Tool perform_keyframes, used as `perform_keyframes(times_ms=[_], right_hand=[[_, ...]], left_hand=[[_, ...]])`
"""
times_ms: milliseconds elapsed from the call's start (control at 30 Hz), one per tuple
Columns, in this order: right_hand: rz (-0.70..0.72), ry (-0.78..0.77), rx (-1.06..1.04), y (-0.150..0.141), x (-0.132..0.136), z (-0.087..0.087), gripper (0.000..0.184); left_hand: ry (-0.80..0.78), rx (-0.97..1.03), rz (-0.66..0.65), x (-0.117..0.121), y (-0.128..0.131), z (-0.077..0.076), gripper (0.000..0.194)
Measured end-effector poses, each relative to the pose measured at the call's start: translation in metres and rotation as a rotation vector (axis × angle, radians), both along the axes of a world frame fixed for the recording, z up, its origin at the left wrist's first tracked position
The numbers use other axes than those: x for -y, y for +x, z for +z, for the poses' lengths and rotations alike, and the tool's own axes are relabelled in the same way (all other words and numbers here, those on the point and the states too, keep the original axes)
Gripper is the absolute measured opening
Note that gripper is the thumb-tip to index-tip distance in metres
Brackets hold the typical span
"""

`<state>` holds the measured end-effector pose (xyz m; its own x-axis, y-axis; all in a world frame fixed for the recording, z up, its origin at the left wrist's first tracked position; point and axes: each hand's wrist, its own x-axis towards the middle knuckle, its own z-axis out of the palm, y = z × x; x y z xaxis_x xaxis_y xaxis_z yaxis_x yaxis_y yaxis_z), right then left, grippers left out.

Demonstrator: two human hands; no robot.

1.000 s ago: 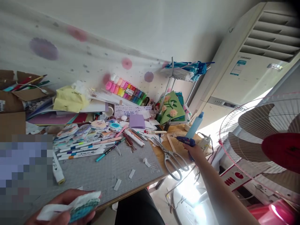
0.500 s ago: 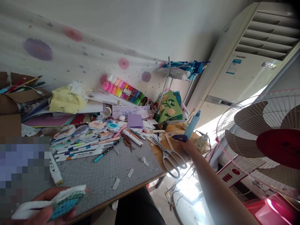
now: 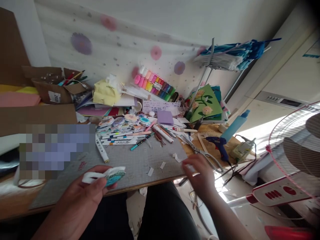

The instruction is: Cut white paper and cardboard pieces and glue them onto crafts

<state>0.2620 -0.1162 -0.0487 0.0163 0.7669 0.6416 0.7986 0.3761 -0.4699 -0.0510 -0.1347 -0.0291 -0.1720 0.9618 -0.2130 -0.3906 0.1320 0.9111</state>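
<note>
My left hand (image 3: 87, 193) pinches a small craft piece (image 3: 115, 176), turquoise below with a fluffy white top and a white strip looping back towards the thumb. It is held above the front edge of the grey cutting mat (image 3: 140, 163). My right hand (image 3: 198, 175), smeared a little by motion, hovers off the mat's right front corner with its fingers loosely bent and apart; nothing shows in it. To the right of that hand, a dark blue glue gun (image 3: 218, 145) is at the table's right end beside a blue bottle (image 3: 235, 126). Scissors (image 3: 205, 155) lie nearby.
Several markers (image 3: 120, 141) and a heap of paper cut-outs (image 3: 122, 122) cover the back of the mat. Small white scraps (image 3: 150, 171) lie in front. A cardboard box (image 3: 53, 86) is at the back left. The fan (image 3: 295, 150) stands at the right.
My right hand has let go of the glue gun and come back towards the mat. The view has swung right to left, and my left hand with the craft piece shows further into the picture.
</note>
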Motion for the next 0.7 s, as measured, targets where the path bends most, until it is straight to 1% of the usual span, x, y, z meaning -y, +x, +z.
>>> perform_keyframes(times_ms=[33,67,133,167,233,300,367,433,500,600,700], right_hand=[[0.186,-0.071,0.104,-0.023,0.002,-0.001,0.009],[0.268,-0.133,0.174,-0.044,0.003,-0.001,0.016],[0.318,-0.211,0.262,-0.072,0.003,0.000,0.033],[0.309,-0.237,0.288,-0.080,0.002,0.000,0.037],[0.305,-0.266,0.317,-0.085,0.000,-0.001,0.037],[0.336,-0.265,0.320,-0.083,-0.002,-0.005,0.026],[0.405,-0.225,0.296,-0.079,-0.003,-0.009,0.015],[0.499,-0.198,0.200,-0.078,-0.001,-0.008,0.016],[0.578,-0.255,0.009,-0.080,0.003,0.001,0.017],[0.647,-0.418,-0.281,-0.087,0.012,0.028,0.013],[0.731,-0.488,-0.444,-0.098,0.020,0.053,0.014]], left_hand=[[0.019,0.013,-0.009,0.001,0.002,0.004,0.031],[0.029,0.023,-0.013,0.003,0.003,0.008,0.029],[0.035,0.033,-0.019,0.008,0.003,0.010,0.025],[0.030,0.033,-0.022,0.011,0.003,0.010,0.023],[0.021,0.032,-0.048,0.016,0.001,0.008,0.020],[0.025,0.044,-0.068,0.019,0.000,0.003,0.019],[0.043,0.061,-0.092,0.019,-0.001,0.000,0.021],[0.060,0.068,-0.140,0.017,-0.002,-0.002,0.023],[0.065,0.057,-0.207,0.016,-0.002,-0.002,0.024],[0.085,0.035,-0.270,0.017,0.001,0.001,0.026],[0.135,-0.031,-0.298,0.020,0.004,0.005,0.025]])
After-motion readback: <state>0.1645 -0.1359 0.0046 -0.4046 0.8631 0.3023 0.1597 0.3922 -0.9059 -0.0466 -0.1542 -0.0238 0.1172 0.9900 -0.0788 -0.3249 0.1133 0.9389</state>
